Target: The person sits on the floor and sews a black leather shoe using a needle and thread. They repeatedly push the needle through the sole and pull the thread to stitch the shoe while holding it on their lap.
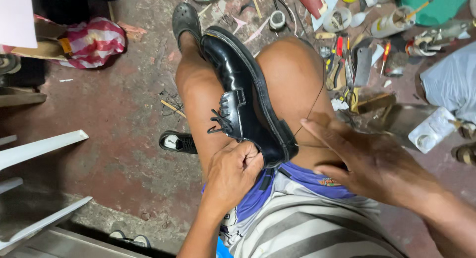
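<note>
A shiny black leather lace-up shoe (243, 97) lies between my bare knees, toe pointing away from me. My left hand (232, 172) is closed around the shoe's heel end, pressing it against my thigh. My right hand (364, 156) hovers flat over my right thigh, fingers together, just right of the heel. A thin dark thread (314, 103) runs from near the shoe's heel up across my right knee. Whether the right fingers pinch that thread cannot be made out.
A second black shoe (177, 142) lies on the red concrete floor left of my leg. Scattered tools, screwdrivers, tape rolls and containers (364, 45) cover the floor at upper right. A red-and-white striped bag (94, 42) sits at upper left, white plastic chair parts (42, 148) at left.
</note>
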